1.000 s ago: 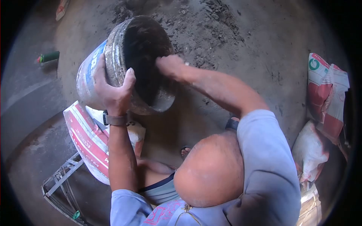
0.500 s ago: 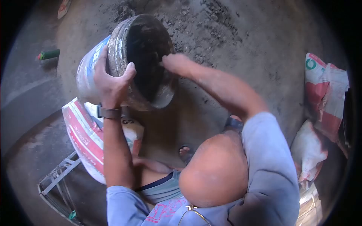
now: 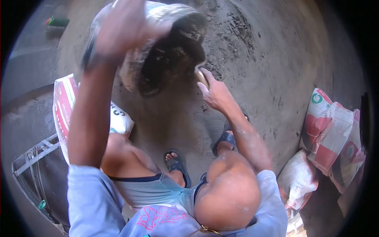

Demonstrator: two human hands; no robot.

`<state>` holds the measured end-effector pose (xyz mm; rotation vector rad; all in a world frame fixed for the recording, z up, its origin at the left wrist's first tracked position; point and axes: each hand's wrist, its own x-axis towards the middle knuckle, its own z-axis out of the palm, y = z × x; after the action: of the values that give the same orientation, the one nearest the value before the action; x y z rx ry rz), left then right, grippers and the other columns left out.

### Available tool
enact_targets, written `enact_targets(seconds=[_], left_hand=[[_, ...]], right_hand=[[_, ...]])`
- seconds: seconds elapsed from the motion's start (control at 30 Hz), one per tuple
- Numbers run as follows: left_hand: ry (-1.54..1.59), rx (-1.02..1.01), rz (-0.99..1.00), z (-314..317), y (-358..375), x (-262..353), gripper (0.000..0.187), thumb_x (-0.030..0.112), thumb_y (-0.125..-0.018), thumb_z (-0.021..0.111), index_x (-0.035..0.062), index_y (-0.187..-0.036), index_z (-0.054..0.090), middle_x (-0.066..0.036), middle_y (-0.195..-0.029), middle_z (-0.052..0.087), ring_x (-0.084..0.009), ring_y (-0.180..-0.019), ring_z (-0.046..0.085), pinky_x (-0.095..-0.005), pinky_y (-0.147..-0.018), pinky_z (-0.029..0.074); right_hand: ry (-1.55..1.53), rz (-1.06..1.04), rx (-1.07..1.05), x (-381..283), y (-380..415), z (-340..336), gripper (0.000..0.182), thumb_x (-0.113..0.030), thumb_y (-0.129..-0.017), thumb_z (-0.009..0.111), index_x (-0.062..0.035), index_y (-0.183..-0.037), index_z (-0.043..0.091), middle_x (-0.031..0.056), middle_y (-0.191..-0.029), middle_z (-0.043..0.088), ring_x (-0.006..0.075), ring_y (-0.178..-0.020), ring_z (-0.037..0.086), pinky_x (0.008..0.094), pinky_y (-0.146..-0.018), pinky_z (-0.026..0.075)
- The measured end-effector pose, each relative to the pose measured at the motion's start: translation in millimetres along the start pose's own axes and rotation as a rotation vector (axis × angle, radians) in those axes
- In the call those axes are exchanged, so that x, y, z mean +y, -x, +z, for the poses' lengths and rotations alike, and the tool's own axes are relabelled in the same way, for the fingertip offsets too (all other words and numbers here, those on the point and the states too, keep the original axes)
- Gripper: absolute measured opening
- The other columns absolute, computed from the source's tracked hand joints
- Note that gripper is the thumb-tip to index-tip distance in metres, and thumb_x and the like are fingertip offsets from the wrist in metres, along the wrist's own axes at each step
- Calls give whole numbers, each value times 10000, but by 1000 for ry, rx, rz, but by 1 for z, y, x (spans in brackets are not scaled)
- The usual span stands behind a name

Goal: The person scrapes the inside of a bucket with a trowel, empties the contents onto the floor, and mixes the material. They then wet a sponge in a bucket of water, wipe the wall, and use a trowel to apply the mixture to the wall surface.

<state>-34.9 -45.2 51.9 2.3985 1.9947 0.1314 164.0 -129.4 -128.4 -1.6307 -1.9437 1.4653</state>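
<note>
Bucket point(image 3: 173, 51), dirty and tipped over, ahead of me at the top of the view, its dark mouth turned toward me and to the right. My left hand point(image 3: 126, 31) is blurred over the bucket's near left side, thumb stretched away from the fingers; I cannot tell whether it grips. My right hand point(image 3: 216, 93) is closed around the wooden handle point(image 3: 201, 79) of a small tool, just beside the mouth's right edge. Beyond it, dark crumbs of dirt point(image 3: 239, 29) lie on the grey floor point(image 3: 284, 67). My knees are bent, with dark sandals on my feet. A red-and-white sack point(image 3: 64, 106) stands beside my left forearm; more sacks point(image 3: 329, 134) slump at far right. A green bottle point(image 3: 58, 22) lies at upper left.
</note>
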Motion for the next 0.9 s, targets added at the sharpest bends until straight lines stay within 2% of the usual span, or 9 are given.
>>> enact_targets(seconds=[0.17,0.27,0.43,0.53,0.6,0.73,0.8,0.83,0.9], left_hand=[[78,104,-184,58,124,14,946,216,-581,753,165,-1367,230,-264,-1252,288,-426,-1108,388,-469,-919,362],[243,140,-166,50,93,-13,821,76,-617,640,243,-1342,293,-191,-1017,403,-369,-961,461,-414,-845,413],[282,200,38,42,48,-38,694,142,-590,634,287,-1244,455,-149,-855,492,-329,-783,539,-413,-727,466],[278,220,85,43,28,-40,682,119,-583,595,234,-1245,482,-182,-952,533,-358,-886,519,-409,-816,430],[275,220,160,38,24,-34,694,127,-580,609,239,-1251,472,-175,-1003,539,-348,-920,520,-403,-827,432],[210,284,200,45,27,-37,601,276,-560,655,30,-1101,565,-216,-921,620,-322,-824,606,-370,-778,475],[284,166,93,53,32,-41,698,133,-577,619,246,-1250,472,-163,-975,538,-350,-903,527,-399,-820,443],[279,175,97,51,29,-42,698,133,-577,619,246,-1250,472,-163,-975,538,-350,-903,527,-399,-820,443],[318,181,112,52,29,-41,705,139,-573,627,260,-1250,471,-155,-938,534,-347,-881,537,-403,-802,455]], right_hand=[[29,-22,61,14,14,9,508,-166,-760,511,-12,-1218,357,296,-840,584,448,-833,559,488,-772,433],[17,-81,49,1,5,-1,519,-155,-748,515,-7,-1218,352,294,-864,581,441,-847,557,481,-775,437],[-16,-269,139,0,-17,15,482,-203,-808,516,-21,-1221,347,288,-912,569,424,-848,557,485,-742,441],[166,-110,76,1,-40,19,436,-242,-842,492,-28,-1196,355,259,-855,583,426,-754,571,491,-668,453],[192,-213,161,2,-45,33,409,-247,-849,480,-30,-1177,367,252,-803,585,431,-715,571,486,-632,461],[125,-439,380,-9,-65,50,375,-234,-852,459,-37,-1162,381,249,-814,589,422,-707,579,476,-627,467],[358,-125,70,10,-93,54,400,-243,-844,468,-85,-1199,376,246,-874,584,401,-778,586,466,-675,469],[359,-131,78,-8,-92,48,400,-243,-844,468,-85,-1199,376,246,-874,584,401,-778,586,466,-675,469],[249,-629,178,-38,-85,46,447,-283,-823,493,-161,-1237,377,248,-999,553,387,-894,566,463,-734,462]])
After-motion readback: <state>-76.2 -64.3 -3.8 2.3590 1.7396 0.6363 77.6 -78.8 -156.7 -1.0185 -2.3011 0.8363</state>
